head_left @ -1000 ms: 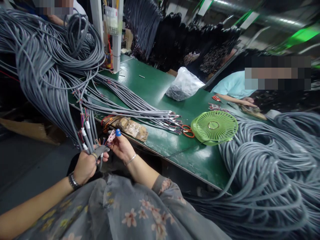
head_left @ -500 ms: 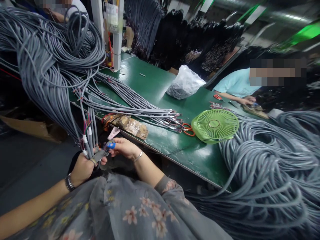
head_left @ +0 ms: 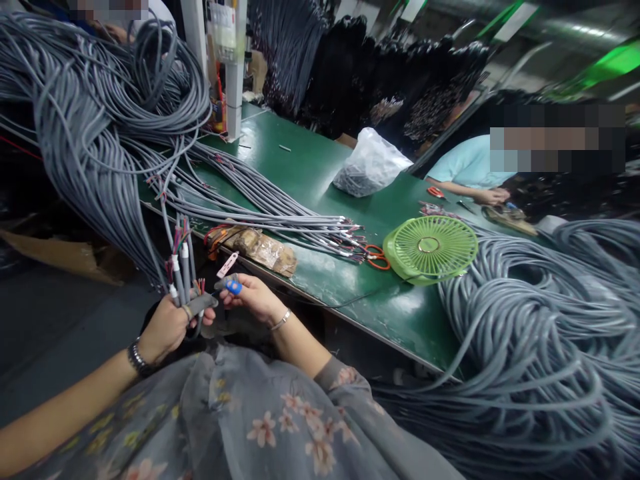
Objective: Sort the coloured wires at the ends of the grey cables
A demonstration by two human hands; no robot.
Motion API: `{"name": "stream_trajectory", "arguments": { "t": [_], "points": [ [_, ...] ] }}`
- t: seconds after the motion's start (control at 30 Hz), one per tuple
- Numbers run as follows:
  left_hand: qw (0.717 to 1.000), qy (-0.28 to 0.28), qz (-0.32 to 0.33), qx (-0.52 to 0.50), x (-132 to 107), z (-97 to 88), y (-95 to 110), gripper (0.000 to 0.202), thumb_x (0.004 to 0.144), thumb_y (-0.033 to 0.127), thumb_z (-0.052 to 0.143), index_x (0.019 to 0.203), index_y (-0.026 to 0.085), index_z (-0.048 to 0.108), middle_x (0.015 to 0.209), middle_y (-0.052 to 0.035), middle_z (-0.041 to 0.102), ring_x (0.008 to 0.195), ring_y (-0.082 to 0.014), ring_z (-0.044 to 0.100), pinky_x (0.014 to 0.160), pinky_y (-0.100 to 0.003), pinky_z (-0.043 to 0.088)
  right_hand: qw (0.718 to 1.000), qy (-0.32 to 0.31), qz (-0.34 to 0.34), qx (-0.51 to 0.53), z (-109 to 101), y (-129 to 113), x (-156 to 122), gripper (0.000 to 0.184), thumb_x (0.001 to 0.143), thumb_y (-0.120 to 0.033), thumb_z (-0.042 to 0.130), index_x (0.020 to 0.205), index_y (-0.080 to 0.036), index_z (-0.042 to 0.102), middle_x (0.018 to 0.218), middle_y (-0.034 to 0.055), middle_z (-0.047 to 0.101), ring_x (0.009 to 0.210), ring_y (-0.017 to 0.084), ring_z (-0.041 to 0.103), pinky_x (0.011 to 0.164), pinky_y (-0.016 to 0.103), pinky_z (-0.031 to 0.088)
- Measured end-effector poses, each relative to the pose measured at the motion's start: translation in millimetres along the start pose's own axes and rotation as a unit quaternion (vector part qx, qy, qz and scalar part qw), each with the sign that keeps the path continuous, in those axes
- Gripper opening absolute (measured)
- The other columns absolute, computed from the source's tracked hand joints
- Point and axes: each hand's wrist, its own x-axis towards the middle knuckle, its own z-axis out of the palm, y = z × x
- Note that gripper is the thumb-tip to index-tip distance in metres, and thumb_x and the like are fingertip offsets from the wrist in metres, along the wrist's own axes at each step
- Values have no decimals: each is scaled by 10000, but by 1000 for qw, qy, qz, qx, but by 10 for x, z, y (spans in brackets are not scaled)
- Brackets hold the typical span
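My left hand (head_left: 167, 325) is closed round the ends of several grey cables (head_left: 180, 270), whose coloured inner wires stick up above my fist. My right hand (head_left: 253, 298), a blue cot on one fingertip, pinches at the wire tips beside my left thumb; a small pink tag (head_left: 227, 265) stands just above it. The cables rise to a big grey bundle (head_left: 90, 120) hanging at the upper left. Both hands are below the near edge of the green table (head_left: 310, 173).
Stripped cables (head_left: 280, 223) lie across the table, with a taped brown bundle (head_left: 263, 250), orange scissors (head_left: 375, 257), a green fan (head_left: 430, 248) and a plastic bag (head_left: 370, 163). A large cable coil (head_left: 540, 333) fills the right. Another person in light blue (head_left: 470, 170) works opposite.
My right hand dropped from beside the wire tips, then came back to pinch them; my left hand rose slightly with the cables. The view shifted a little.
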Motion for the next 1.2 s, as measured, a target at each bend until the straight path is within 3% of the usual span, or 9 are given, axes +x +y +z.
{"name": "stream_trajectory", "arguments": {
  "t": [0.1,0.2,0.33,0.63,0.8,0.9,1.0,1.07,1.2],
  "points": [
    [999,18,-10,-31,-16,43,10,338,440,418,907,558,189,688,486,-64,692,454,-183,617,453,-261,328,999,10,-18,25,48,63,-16,573,518,-588,979,832,-190,713,742,-15,673,639,111,565,646,275,498],
    [1000,3,-5,-18,-21,47,1,333,433,417,913,547,199,688,475,-64,691,443,-179,589,450,-270,339,998,35,-55,24,144,107,17,496,561,-552,973,731,-193,675,662,-32,630,581,98,508,596,266,446],
    [999,-27,5,25,-15,4,-40,299,478,412,896,575,195,714,482,-77,705,441,-194,592,452,-288,357,998,37,-43,15,223,123,87,495,592,-546,966,684,-193,632,583,-50,588,528,88,481,548,246,402],
    [996,37,-20,-74,-29,81,24,318,416,391,899,522,183,684,463,-54,679,422,-165,599,443,-246,342,996,80,-39,22,205,105,77,413,670,-442,939,627,-191,614,555,-42,540,522,95,459,566,265,413],
    [993,47,-34,-103,-37,100,96,297,416,379,884,555,189,704,465,-28,681,420,-172,618,435,-242,359,992,90,-35,87,77,138,84,443,681,-535,906,654,-205,611,546,-52,537,510,97,440,560,266,451],
    [992,43,-33,-115,-41,100,112,273,423,353,873,553,187,699,471,-32,685,421,-170,614,429,-241,355,984,108,0,140,10,86,150,465,780,-623,819,731,-197,639,608,-32,584,533,97,467,542,240,467],
    [992,26,-27,-116,-27,114,110,253,444,338,858,571,190,697,478,-29,683,429,-170,612,434,-248,378,987,79,33,137,10,9,239,494,868,-679,721,816,-188,681,685,-11,629,579,104,512,550,225,479],
    [993,22,-28,-116,-12,137,109,247,450,335,845,580,186,697,483,-31,684,431,-170,616,435,-248,390,991,84,8,107,40,2,289,514,857,-699,722,823,-186,699,678,-11,627,585,108,511,564,232,478],
    [991,33,-39,-120,6,199,127,288,431,354,847,580,174,679,470,-36,677,418,-159,615,426,-226,375,977,190,-91,39,89,99,332,539,785,-716,769,681,-200,654,575,-25,568,539,112,467,555,253,439]
  ]
}}
